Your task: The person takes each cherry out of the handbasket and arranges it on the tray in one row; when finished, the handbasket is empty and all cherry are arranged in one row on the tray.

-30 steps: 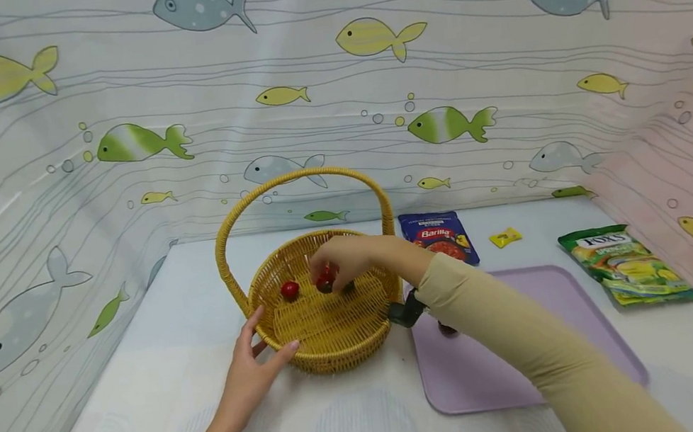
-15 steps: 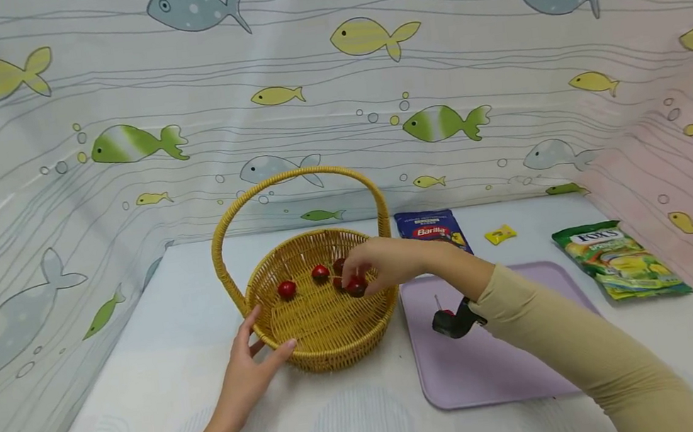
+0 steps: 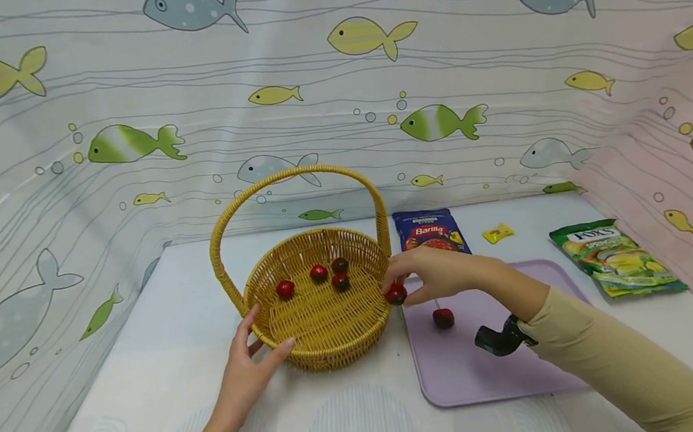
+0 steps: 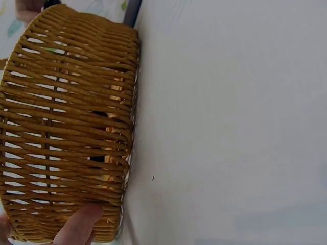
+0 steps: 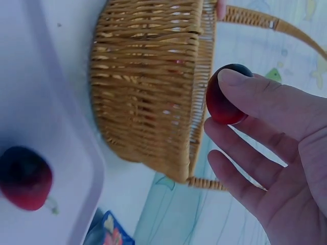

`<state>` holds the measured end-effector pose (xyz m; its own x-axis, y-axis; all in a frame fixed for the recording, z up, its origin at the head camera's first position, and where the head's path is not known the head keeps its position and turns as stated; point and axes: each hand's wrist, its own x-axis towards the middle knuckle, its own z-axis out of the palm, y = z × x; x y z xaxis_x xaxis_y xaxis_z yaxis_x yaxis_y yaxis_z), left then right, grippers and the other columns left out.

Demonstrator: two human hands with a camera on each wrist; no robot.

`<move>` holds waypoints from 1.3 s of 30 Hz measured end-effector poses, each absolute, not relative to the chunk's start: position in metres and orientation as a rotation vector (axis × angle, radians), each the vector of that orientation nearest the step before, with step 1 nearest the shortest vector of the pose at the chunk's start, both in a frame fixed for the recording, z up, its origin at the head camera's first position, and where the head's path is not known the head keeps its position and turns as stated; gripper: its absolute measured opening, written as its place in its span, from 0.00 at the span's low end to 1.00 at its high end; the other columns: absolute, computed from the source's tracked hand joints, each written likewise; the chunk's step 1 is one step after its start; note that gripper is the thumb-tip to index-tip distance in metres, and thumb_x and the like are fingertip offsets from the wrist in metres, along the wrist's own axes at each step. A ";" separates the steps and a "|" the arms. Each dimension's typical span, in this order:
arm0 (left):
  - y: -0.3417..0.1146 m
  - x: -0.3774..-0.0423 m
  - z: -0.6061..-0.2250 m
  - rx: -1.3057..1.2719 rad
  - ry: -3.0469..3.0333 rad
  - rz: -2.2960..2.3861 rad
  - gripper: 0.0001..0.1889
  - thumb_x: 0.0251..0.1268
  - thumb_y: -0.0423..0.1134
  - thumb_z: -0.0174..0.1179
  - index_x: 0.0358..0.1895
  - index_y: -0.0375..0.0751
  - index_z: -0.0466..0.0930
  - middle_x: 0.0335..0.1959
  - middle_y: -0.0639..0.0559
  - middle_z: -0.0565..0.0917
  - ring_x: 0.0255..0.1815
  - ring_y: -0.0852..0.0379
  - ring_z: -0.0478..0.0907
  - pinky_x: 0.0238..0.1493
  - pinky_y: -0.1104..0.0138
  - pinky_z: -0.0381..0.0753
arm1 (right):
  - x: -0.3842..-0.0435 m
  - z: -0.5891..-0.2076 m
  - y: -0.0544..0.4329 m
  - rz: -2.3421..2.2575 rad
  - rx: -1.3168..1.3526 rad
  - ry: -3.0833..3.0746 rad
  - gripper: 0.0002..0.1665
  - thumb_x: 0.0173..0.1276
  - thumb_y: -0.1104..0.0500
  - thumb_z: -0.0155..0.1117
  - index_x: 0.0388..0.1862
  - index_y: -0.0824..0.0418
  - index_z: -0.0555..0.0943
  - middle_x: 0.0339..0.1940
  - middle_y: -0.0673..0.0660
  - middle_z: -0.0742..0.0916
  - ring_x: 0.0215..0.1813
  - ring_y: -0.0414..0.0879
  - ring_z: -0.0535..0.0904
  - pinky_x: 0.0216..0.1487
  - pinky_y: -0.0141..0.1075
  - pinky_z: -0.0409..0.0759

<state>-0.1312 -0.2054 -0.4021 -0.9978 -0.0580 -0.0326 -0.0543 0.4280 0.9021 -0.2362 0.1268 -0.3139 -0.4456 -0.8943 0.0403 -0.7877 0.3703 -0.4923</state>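
A yellow wicker basket with a tall arched handle stands left of centre. My left hand holds its near left side, thumb and index finger at the rim; in the left wrist view another finger lies on the outer weave. Right of the basket, my right hand pinches a dark red cherry between thumb and fingertips, close to the rim and the tray's left edge. Inside the basket lie several cherries towards the back. Another cherry with a stem lies on the lilac tray.
Behind the tray lies a blue Barilla pouch, partly covered by my right hand. A small yellow packet is at the back, and a green Fox's bag at the right. Fish-patterned cloth walls the back and sides.
My right hand has lifted a cherry from inside the basket and carried it right, out past the rim, uncovering the cherries left there. The left hand has stayed on the basket.
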 end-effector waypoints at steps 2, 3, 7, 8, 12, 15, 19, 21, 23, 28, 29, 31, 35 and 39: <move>-0.205 -0.131 -0.401 0.105 -2.653 -1.676 0.47 0.59 0.51 0.63 0.75 0.53 0.41 0.74 0.41 0.42 0.66 0.34 0.56 0.53 0.40 0.66 | -0.234 -0.317 0.135 -0.673 -1.469 2.424 0.17 0.58 0.60 0.70 0.46 0.53 0.81 0.41 0.42 0.80 0.46 0.37 0.75 0.47 0.33 0.75; -0.205 -0.131 -0.401 0.104 -2.652 -1.678 0.46 0.59 0.51 0.62 0.75 0.53 0.41 0.74 0.41 0.42 0.66 0.34 0.56 0.52 0.39 0.66 | -0.233 -0.319 0.138 -0.679 -1.455 2.437 0.17 0.57 0.60 0.71 0.46 0.53 0.81 0.41 0.42 0.80 0.45 0.37 0.75 0.47 0.33 0.76; -0.204 -0.130 -0.400 0.097 -2.650 -1.681 0.46 0.59 0.51 0.62 0.75 0.53 0.41 0.73 0.39 0.43 0.66 0.34 0.56 0.52 0.40 0.67 | -0.229 -0.325 0.154 -0.706 -1.425 2.474 0.17 0.56 0.61 0.71 0.46 0.53 0.81 0.40 0.42 0.80 0.44 0.37 0.75 0.47 0.35 0.76; -0.204 -0.130 -0.400 0.096 -2.651 -1.678 0.46 0.59 0.51 0.62 0.75 0.53 0.41 0.73 0.39 0.43 0.66 0.33 0.56 0.52 0.40 0.67 | -0.228 -0.327 0.158 -0.715 -1.417 2.481 0.17 0.56 0.61 0.71 0.46 0.53 0.81 0.40 0.42 0.80 0.44 0.37 0.75 0.46 0.35 0.76; -0.204 -0.130 -0.401 0.111 -2.648 -1.674 0.46 0.58 0.52 0.63 0.74 0.54 0.42 0.73 0.40 0.44 0.66 0.34 0.57 0.52 0.40 0.67 | -0.224 -0.332 0.172 -0.750 -1.349 2.494 0.18 0.55 0.63 0.71 0.45 0.53 0.81 0.41 0.43 0.80 0.44 0.38 0.76 0.46 0.36 0.76; -0.204 -0.129 -0.401 0.122 -2.645 -1.679 0.46 0.58 0.53 0.63 0.74 0.55 0.43 0.73 0.41 0.44 0.66 0.35 0.56 0.52 0.40 0.67 | -0.223 -0.339 0.181 -0.756 -1.300 2.506 0.18 0.56 0.63 0.71 0.45 0.52 0.81 0.41 0.43 0.80 0.44 0.39 0.76 0.46 0.36 0.77; -0.204 -0.130 -0.401 0.120 -2.644 -1.684 0.46 0.58 0.53 0.63 0.74 0.55 0.42 0.73 0.41 0.44 0.66 0.35 0.56 0.52 0.39 0.66 | -0.221 -0.348 0.193 -0.765 -1.235 2.516 0.18 0.56 0.64 0.71 0.45 0.52 0.81 0.41 0.43 0.80 0.44 0.39 0.76 0.48 0.39 0.77; -0.204 -0.130 -0.401 0.122 -2.645 -1.682 0.47 0.58 0.53 0.63 0.74 0.55 0.42 0.73 0.41 0.44 0.66 0.35 0.56 0.52 0.39 0.66 | -0.220 -0.352 0.197 -0.774 -1.209 2.518 0.18 0.56 0.64 0.70 0.45 0.52 0.81 0.42 0.43 0.81 0.45 0.39 0.76 0.48 0.42 0.77; -0.203 -0.130 -0.402 0.124 -2.646 -1.679 0.47 0.58 0.53 0.63 0.74 0.55 0.42 0.73 0.40 0.44 0.66 0.35 0.56 0.52 0.39 0.66 | -0.219 -0.357 0.202 -0.777 -1.204 2.522 0.17 0.55 0.65 0.70 0.44 0.52 0.81 0.42 0.43 0.81 0.45 0.39 0.76 0.48 0.45 0.77; -0.203 -0.130 -0.400 0.120 -2.645 -1.676 0.46 0.58 0.52 0.63 0.75 0.55 0.42 0.72 0.39 0.44 0.66 0.34 0.57 0.52 0.39 0.67 | -0.219 -0.370 0.211 -0.750 -1.200 2.565 0.16 0.54 0.65 0.71 0.42 0.53 0.81 0.40 0.43 0.80 0.43 0.39 0.76 0.46 0.45 0.77; -0.202 -0.129 -0.400 0.118 -2.645 -1.676 0.46 0.58 0.52 0.63 0.75 0.55 0.42 0.72 0.38 0.44 0.66 0.34 0.57 0.52 0.39 0.67 | -0.219 -0.372 0.212 -0.737 -1.186 2.576 0.16 0.54 0.65 0.71 0.42 0.53 0.82 0.39 0.43 0.80 0.42 0.39 0.76 0.46 0.44 0.77; -0.202 -0.129 -0.399 0.112 -2.647 -1.677 0.46 0.59 0.52 0.63 0.75 0.54 0.41 0.72 0.38 0.44 0.66 0.33 0.56 0.52 0.39 0.67 | -0.219 -0.377 0.216 -0.720 -1.159 2.590 0.16 0.54 0.65 0.71 0.42 0.52 0.82 0.39 0.43 0.80 0.42 0.39 0.76 0.45 0.44 0.78; -0.202 -0.129 -0.399 0.105 -2.649 -1.677 0.46 0.59 0.52 0.62 0.75 0.54 0.41 0.73 0.37 0.43 0.66 0.33 0.56 0.52 0.39 0.66 | -0.220 -0.383 0.220 -0.697 -1.118 2.602 0.16 0.54 0.64 0.71 0.41 0.52 0.82 0.39 0.43 0.80 0.41 0.39 0.76 0.45 0.42 0.78; -0.202 -0.129 -0.401 0.115 -2.645 -1.677 0.47 0.58 0.53 0.63 0.75 0.54 0.42 0.73 0.41 0.43 0.66 0.35 0.56 0.52 0.39 0.66 | -0.221 -0.387 0.221 -0.691 -1.114 2.609 0.16 0.52 0.65 0.72 0.41 0.54 0.81 0.38 0.44 0.80 0.40 0.40 0.76 0.44 0.41 0.78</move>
<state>-0.1294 -0.2023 -0.4006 -0.9973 -0.0660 -0.0328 -0.0578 0.4244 0.9037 -0.2208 0.2213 -0.3870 -0.6878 -0.7256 -0.0180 -0.6216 0.6016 -0.5017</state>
